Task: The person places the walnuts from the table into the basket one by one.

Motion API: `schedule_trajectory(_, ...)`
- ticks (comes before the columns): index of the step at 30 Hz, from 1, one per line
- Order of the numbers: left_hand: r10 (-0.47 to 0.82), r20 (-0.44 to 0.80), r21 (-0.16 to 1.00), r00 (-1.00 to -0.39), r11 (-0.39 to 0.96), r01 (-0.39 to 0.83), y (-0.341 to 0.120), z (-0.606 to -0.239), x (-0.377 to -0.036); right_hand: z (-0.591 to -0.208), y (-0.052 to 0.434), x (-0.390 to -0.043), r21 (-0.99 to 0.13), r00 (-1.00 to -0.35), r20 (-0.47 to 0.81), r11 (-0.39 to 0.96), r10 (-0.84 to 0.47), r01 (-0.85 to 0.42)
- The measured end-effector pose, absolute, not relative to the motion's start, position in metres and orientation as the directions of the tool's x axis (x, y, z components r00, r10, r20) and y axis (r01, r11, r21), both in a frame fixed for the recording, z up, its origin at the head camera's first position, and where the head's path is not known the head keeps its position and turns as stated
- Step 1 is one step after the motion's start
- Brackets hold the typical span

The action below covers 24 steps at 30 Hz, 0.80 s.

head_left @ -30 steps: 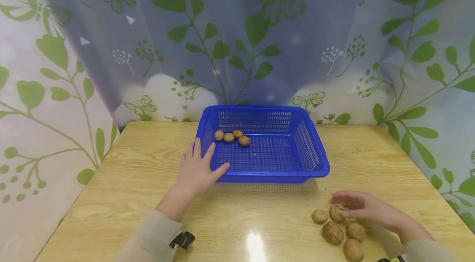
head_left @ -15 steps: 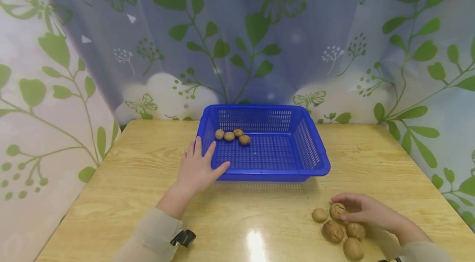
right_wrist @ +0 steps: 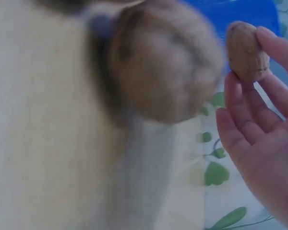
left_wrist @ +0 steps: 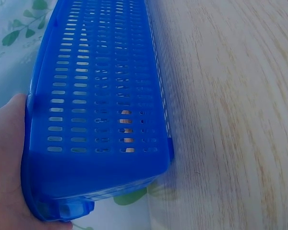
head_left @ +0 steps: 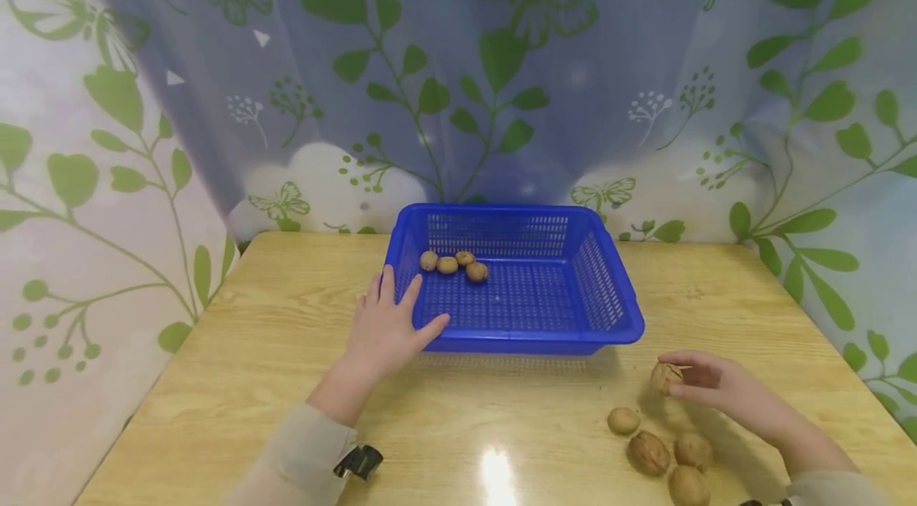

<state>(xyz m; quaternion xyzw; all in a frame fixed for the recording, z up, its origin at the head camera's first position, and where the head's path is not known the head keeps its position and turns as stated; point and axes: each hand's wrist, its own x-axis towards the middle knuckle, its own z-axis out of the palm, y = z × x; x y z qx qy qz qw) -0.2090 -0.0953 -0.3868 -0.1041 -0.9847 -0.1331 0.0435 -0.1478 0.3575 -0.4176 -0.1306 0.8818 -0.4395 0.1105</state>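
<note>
In the head view my left hand (head_left: pixel 385 337) rests on the front left corner of a blue plastic basket (head_left: pixel 530 337), its fingers straight and spread along the rim. The left wrist view has that hand (left_wrist: pixel 6 158) at the rim, beside the slotted wall. My right hand (head_left: pixel 741 398) pinches a walnut (head_left: pixel 666 379) between thumb and fingertips, raised over the table right of the basket. That walnut (right_wrist: pixel 247 52) is clearly visible in the right wrist view. Below it on the table lie three large walnuts (head_left: pixel 648 453) and a smaller tan nut (head_left: pixel 623 421).
Several small tan nuts (head_left: pixel 447 265) sit together at the back left inside the basket. The wooden table (head_left: pixel 265 315) backs onto a patterned curtain (head_left: pixel 573 108). A blurred large walnut (right_wrist: pixel 168 62) fills much of the right wrist view.
My right hand has taken hold of the cracked walnut and lifted it away from the group, toward the basket's side. My left hand stays on the basket corner.
</note>
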Motion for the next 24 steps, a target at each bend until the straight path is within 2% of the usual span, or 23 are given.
schedule_trajectory(7, 0.198, 0.122, 0.250, -0.973, 0.942, 0.223, -0.095, -0.388, -0.211, -0.394, 0.350, -0.148, -0.817, -0.965, -0.076, 0.571, -0.252, -0.084)
schedule_trajectory(24, 0.201, 0.142, 0.251, -0.969, 0.940, 0.231, -0.096, -0.392, -0.211, -0.339, 0.338, -0.154, -0.766, -0.976, -0.006, 0.628, -0.219, -0.136)
